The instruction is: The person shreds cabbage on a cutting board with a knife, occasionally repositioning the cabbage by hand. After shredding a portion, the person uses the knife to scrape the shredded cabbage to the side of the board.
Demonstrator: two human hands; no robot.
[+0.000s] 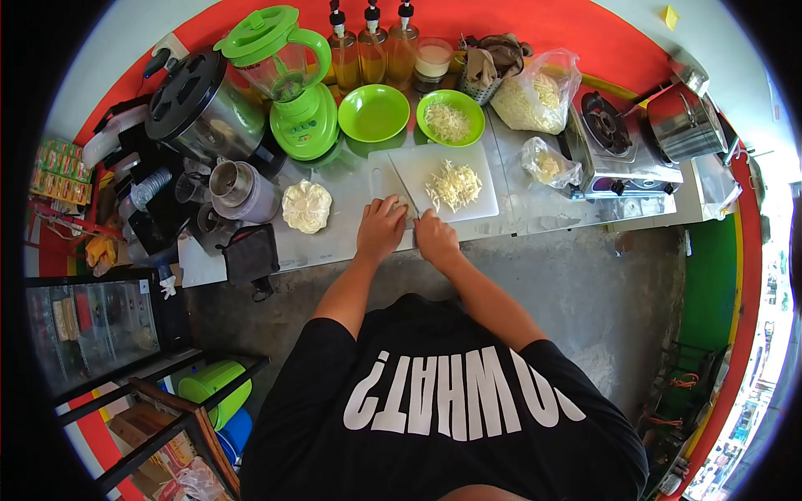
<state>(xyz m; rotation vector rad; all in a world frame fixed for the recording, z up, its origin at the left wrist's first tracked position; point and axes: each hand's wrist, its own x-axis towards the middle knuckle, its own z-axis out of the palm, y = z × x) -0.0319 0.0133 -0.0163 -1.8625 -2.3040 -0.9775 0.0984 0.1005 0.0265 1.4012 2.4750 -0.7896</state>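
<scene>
My left hand (383, 227) is at the left end of the white cutting board (478, 207), its fingers bent together over a small pale piece. Close beside it, my right hand (437, 238) is wrapped round the handle of a knife (404, 179), whose blade points away from me across the board. Shredded pale vegetable (454, 185) lies in a heap on the board, right of the blade. A pale cabbage-like head (307, 207) rests on the metal counter, left of the board. Behind the board stands a green bowl (469, 109) with shreds in it.
Near the back are another green bowl (373, 113), a green blender (304, 125), pump bottles (373, 52) and a bag of shreds (535, 96). A smaller bag (550, 164) lies by the gas stove (614, 138). A grinder (244, 191) stands at the left.
</scene>
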